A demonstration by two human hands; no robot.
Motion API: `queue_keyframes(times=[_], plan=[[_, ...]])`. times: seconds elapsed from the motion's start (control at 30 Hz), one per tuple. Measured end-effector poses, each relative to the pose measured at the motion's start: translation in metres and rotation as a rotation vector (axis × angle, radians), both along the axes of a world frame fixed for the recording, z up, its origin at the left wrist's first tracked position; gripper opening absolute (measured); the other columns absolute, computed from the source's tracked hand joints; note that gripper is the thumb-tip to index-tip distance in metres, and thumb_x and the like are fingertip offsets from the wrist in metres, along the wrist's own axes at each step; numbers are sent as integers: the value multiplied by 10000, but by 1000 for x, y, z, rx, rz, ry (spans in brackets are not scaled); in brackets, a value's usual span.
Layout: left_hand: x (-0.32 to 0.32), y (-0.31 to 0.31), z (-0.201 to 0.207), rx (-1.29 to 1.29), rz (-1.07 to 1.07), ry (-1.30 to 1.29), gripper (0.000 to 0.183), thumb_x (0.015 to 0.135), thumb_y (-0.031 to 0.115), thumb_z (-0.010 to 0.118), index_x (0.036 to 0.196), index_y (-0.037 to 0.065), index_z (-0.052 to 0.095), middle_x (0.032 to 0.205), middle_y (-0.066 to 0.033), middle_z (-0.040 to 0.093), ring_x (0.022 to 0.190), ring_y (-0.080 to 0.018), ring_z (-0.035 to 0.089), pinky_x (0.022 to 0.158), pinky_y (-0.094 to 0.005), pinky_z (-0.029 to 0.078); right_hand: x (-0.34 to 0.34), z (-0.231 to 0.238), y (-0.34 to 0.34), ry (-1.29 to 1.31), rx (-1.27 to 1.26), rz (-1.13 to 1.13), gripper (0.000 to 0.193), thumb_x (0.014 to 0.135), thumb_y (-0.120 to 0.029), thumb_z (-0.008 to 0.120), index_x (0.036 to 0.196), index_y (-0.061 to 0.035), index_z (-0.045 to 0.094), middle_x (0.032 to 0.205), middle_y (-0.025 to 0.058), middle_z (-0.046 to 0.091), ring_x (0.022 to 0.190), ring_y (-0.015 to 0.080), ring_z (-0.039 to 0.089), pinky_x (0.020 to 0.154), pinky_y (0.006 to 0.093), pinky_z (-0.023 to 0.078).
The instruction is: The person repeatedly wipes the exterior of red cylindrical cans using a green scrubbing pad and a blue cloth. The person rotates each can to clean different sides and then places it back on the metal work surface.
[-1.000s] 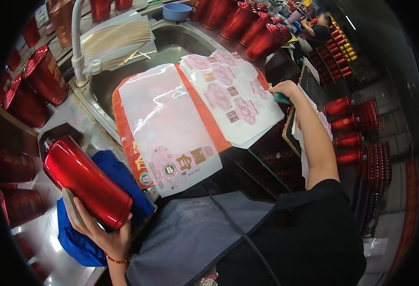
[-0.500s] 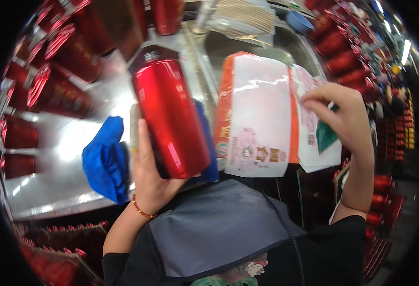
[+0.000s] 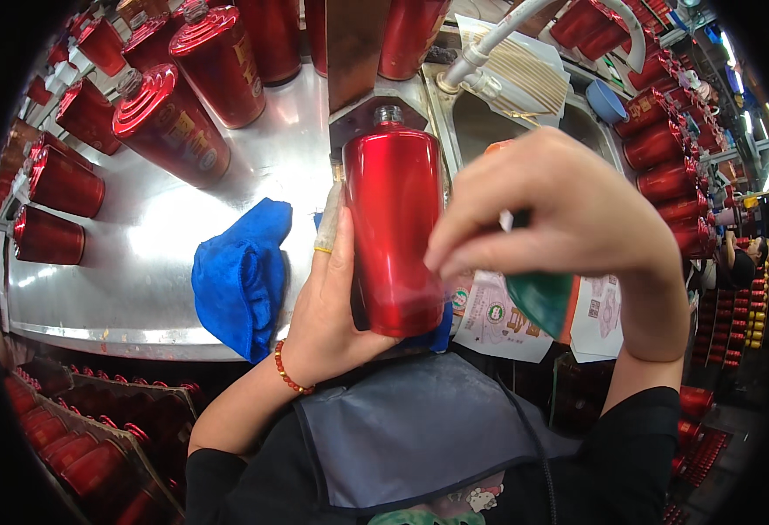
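A glossy red bottle (image 3: 395,232) with a bare glass neck stands upright in the view, its front without print. My left hand (image 3: 330,302) is closed round its left side and base; a pale cover sits on one finger. My right hand (image 3: 546,210), slightly blurred, hovers at the bottle's lower right with thumb and forefinger pinched. A faint see-through patch shows on the bottle by those fingertips; whether they hold it is unclear. Beneath the palm a flat green piece (image 3: 542,302) appears held in the hidden fingers. Printed decal sheets (image 3: 511,337) lie under that hand.
A crumpled blue cloth (image 3: 242,276) lies on the metal table (image 3: 152,302). Red bottles with gold print (image 3: 174,127) stand at the far left. A sink (image 3: 481,122) with a tap (image 3: 489,61) and a blue bowl (image 3: 606,101) are at the far right. Bottle racks flank me.
My left hand has brought the red bottle rightward and more upright. My right hand has left the decal sheets and come left to the bottle, the green piece moving with it.
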State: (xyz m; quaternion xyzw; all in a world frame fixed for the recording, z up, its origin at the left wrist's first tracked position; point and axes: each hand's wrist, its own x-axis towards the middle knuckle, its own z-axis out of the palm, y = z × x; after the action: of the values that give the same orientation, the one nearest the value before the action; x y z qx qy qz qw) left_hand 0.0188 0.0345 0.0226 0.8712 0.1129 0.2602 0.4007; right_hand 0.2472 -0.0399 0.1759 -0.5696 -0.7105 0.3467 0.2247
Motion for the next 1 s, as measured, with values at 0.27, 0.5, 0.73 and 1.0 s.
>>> queue_keyframes(times=[0.27,0.5,0.73,1.0], plan=[[-1,3,-3,16,-27,-18,1306,669,270,934,1581,-83,69,1527,-351,333,1350,-482,461,1070,-465,451,12,-24,26,-100,-84,-116,145,869,-130,746,949,-10,761,851,87,750,788,186,718,764,288,554],[6,7,10,-488,-79,-38,1295,723,414,903,1585,-77,71,1533,-276,338,1429,-360,386,1172,-430,319,6,-29,25,-244,36,-141,154,849,-137,757,932,-13,723,818,90,717,732,207,682,728,301,536],[34,-1,13,-671,50,-140,916,928,152,735,1574,-89,132,1428,-204,515,1309,-242,531,1100,-361,420,8,-42,17,-210,113,-385,220,858,-155,782,982,-16,666,746,57,680,712,102,633,653,250,484],[30,8,15,-935,-82,-142,888,938,103,710,1596,-30,128,1463,-160,489,1329,-219,511,1125,-361,400,-6,-101,-41,667,-204,-631,715,906,-259,785,1459,35,441,1223,161,638,966,136,655,820,255,532]])
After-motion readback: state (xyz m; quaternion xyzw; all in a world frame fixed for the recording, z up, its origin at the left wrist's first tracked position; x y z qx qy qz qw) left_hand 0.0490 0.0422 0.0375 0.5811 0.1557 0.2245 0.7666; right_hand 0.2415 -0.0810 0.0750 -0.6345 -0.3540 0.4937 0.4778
